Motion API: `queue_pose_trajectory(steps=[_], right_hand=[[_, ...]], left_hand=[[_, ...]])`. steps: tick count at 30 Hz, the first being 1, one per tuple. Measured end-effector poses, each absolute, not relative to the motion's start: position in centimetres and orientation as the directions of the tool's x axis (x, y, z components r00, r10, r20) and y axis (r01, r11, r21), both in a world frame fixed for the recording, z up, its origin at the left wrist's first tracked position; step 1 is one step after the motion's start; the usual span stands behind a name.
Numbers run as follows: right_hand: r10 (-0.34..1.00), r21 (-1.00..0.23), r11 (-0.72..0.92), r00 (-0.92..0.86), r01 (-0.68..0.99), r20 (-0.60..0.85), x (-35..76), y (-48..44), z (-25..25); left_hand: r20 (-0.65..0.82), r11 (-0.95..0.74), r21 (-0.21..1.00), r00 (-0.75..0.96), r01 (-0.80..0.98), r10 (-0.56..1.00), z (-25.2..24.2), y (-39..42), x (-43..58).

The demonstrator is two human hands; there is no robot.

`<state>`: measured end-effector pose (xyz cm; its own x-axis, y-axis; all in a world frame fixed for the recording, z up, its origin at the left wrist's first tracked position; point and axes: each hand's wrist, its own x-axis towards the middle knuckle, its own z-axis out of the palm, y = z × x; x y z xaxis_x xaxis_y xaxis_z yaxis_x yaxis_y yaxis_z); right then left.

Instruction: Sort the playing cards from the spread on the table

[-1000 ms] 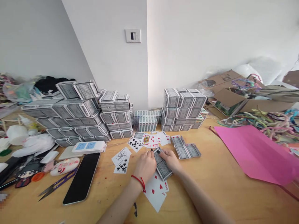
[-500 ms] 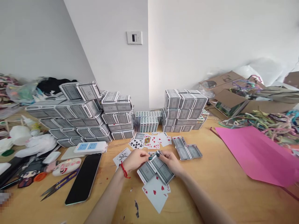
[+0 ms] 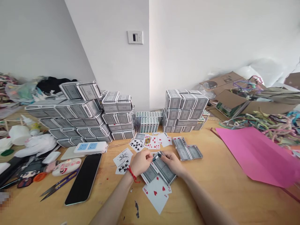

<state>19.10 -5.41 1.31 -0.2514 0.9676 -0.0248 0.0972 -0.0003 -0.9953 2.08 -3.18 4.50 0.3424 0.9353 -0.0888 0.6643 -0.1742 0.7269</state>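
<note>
Grey-backed playing cards (image 3: pixel 166 170) joined at an angle are between my hands, low over the table. My right hand (image 3: pixel 172 163) grips their top edge, thumb on the patterned face. My left hand (image 3: pixel 141 163), with a red string bracelet, is closed in a pinch at the same top corner, on the left-hand card (image 3: pixel 150 175). The fingertips nearly meet, so the exact fold there is hidden. Loose heart cards (image 3: pixel 156 195) lie face up just below. To the right sits a folded card piece (image 3: pixel 187 149). A joker card (image 3: pixel 123 157) rests left of my left hand.
Stacked card blocks stand at the left (image 3: pixel 77 109) and right (image 3: pixel 185 109), with card packs (image 3: pixel 149 124) between them. A phone (image 3: pixel 84 179), scissors (image 3: pixel 59 184) and power strip (image 3: pixel 91 147) lie left. Pink paper (image 3: pixel 255 156) and an open carton (image 3: pixel 241 103) are right.
My left hand has shifted right and its fingers have curled in closer to the cards' top corner. A club card beneath the joker now shows more. My right hand has barely moved.
</note>
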Motion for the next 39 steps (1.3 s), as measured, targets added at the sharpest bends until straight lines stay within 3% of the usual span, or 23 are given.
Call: queue_pose_trajectory(steps=[3, 6, 9, 12, 16, 20, 24, 30, 35, 39], right_hand=[[0.952, -0.997, -0.039, -0.301, 0.069, -0.058, 19.0, -5.6, 1.3], [0.929, -0.997, -0.052, -0.363, 0.061, -0.071, 18.8, -5.8, 1.4], [0.922, -0.997, -0.023, -0.384, 0.075, -0.050, 18.8, -5.8, 1.4], [0.929, -0.997, -0.017, -0.368, 0.077, -0.044, 19.0, -5.8, 1.6], [0.922, -0.999, -0.048, -0.383, 0.014, -0.050, 19.1, -5.9, 1.8], [0.901, -0.997, -0.073, -0.428, 0.016, -0.073, 19.0, -6.0, 1.3], [0.911, -0.995, -0.058, -0.403, 0.081, -0.086, 19.0, -5.9, 0.8], [0.935, -0.992, -0.053, -0.344, 0.113, -0.089, 18.9, -5.8, 1.3], [0.907, -0.990, -0.113, -0.398, 0.090, -0.139, 19.0, -5.8, 2.4], [0.885, -0.981, -0.179, -0.423, 0.070, -0.192, 19.0, -5.9, 2.6]], left_hand=[[-0.178, -0.109, 0.833, 0.449, 0.542, 0.875, 4.4, -2.8, 1.5], [-0.276, -0.024, 0.846, 0.476, 0.532, 0.835, 4.3, -2.7, 1.2], [-0.263, -0.024, 0.798, 0.383, 0.603, 0.885, 4.5, -2.9, 1.4], [-0.251, 0.007, 0.856, 0.404, 0.517, 0.880, 5.0, -3.0, 1.5], [-0.388, 0.281, 0.922, 0.595, 0.268, 0.704, 5.7, -2.9, 0.7], [-0.494, 0.421, 0.864, 0.619, 0.275, 0.611, 5.8, -3.0, 0.4], [-0.466, 0.294, 0.878, 0.534, 0.378, 0.705, 5.8, -3.2, 1.3], [-0.186, -0.087, 0.755, 0.339, 0.650, 0.922, 4.7, -3.5, 2.6], [-0.111, -0.141, 0.770, 0.349, 0.623, 0.931, 4.2, -2.9, 1.9], [-0.098, -0.232, 0.804, 0.507, 0.548, 0.856, 4.8, -2.7, 1.1]])
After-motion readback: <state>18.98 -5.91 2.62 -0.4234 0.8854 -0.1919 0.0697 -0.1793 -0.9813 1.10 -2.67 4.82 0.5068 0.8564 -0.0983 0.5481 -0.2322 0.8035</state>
